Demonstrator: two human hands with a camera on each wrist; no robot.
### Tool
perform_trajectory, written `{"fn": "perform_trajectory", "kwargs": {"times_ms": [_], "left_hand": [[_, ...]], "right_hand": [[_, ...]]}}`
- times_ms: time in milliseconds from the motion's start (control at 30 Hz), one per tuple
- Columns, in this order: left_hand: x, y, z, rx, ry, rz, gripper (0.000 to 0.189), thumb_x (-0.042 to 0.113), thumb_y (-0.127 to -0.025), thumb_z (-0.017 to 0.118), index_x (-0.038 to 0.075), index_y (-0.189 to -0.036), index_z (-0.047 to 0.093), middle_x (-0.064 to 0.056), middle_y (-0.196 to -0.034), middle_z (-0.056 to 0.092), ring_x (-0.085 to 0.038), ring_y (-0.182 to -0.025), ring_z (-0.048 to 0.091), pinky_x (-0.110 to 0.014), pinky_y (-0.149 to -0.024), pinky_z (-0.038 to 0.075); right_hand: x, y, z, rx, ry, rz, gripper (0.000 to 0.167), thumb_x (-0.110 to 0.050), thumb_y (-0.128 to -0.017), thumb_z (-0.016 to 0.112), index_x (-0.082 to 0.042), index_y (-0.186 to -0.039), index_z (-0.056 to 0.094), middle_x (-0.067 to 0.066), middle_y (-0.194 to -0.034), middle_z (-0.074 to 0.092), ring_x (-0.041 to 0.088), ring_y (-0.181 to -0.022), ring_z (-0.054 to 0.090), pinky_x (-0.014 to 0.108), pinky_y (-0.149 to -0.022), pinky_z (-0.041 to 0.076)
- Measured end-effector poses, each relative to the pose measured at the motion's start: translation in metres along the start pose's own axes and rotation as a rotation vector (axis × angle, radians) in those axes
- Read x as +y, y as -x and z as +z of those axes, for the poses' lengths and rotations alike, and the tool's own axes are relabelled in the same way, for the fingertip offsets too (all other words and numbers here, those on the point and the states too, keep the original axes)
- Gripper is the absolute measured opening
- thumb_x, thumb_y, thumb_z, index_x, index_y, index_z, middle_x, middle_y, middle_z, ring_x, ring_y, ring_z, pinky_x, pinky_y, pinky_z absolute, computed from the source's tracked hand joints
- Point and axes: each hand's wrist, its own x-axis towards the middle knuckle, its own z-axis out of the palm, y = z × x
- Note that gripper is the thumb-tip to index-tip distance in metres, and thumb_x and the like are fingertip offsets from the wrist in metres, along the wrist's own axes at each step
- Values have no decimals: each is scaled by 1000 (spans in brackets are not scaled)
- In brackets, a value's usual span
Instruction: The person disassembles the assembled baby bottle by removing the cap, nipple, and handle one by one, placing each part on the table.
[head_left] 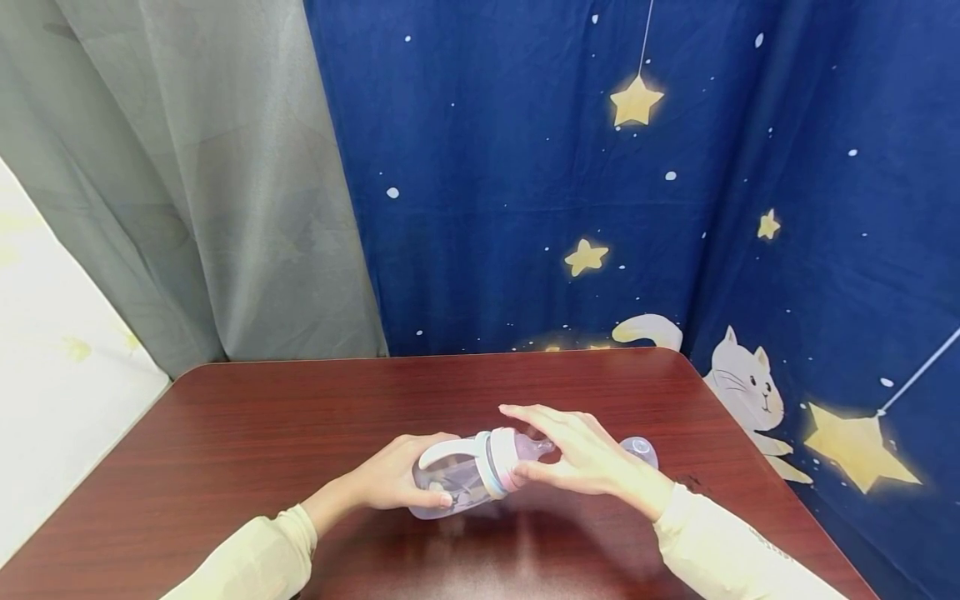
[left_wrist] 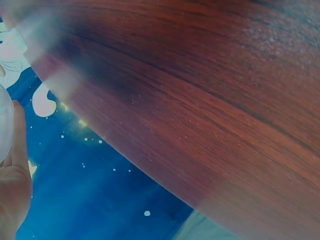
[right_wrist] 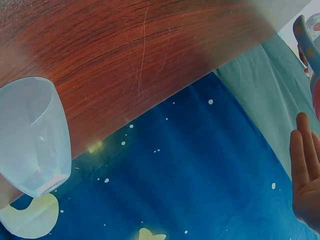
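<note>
Pale sleeves (head_left: 258, 558) came in nearest. Left hand (head_left: 401, 475) had fingers (head_left: 429, 440) wrapped round baby bottle (head_left: 461, 482), which lay sideways over the middle of the worktop (head_left: 352, 400), nipple pointing toward right edge. Right hand (head_left: 577, 454): fingers straight, not clenched, around nipple end, thumb at collar (head_left: 505, 460). Clear cap (head_left: 641, 448) sat beyond right forearm, toward far right corner. Gray curtain (head_left: 247, 183) and blue curtain (head_left: 487, 167) hung behind far edge.
</note>
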Motion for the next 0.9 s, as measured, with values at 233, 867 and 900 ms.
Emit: {"fn": "perform_trajectory", "kwargs": {"times_ms": [233, 867, 900], "left_hand": [[-3, -1, -1, 2, -31, 23, 53, 40, -71, 69, 19, -116, 49, 12, -93, 57, -2, -77, 53, -19, -64, 43], [-10, 0, -4, -7, -12, 31, 53, 37, -71, 69, 17, -115, 49, 11, -93, 57, -3, -77, 53, -19, -64, 43], [-10, 0, -4, -7, -12, 31, 53, 37, -71, 70, 17, -115, 49, 11, -94, 57, -3, -77, 53, -19, -64, 43]], "right_hand": [[1, 0, 4, -6, 9, 14, 54, -50, -80, 55, -26, -127, 46, -10, -117, 53, 5, -93, 54, 28, -72, 44], [2, -3, 12, -52, -25, 21, 59, -55, -74, 59, -29, -126, 46, -10, -112, 56, 2, -89, 54, 25, -70, 44], [2, -3, 12, -49, -28, 11, 59, -55, -74, 59, -29, -126, 46, -9, -112, 56, 3, -91, 54, 26, -71, 44]]}}
